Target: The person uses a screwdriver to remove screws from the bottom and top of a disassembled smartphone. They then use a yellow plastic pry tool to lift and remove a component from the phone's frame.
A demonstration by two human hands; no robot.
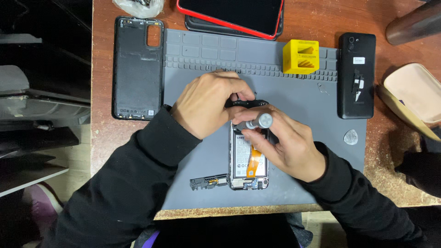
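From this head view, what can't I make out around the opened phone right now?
- Screwdriver tip: hidden under the right hand, head view.
- Top end of the opened phone: covered by the left hand.
- Small loose part beside the phone: too small to tell.
- Red-edged tablet: cut off by the top edge.
- Clear bag contents: cut off and blurred.

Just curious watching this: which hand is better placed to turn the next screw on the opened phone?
Probably the right hand: it already holds the screwdriver upright over the phone. The left hand only steadies the phone's top.
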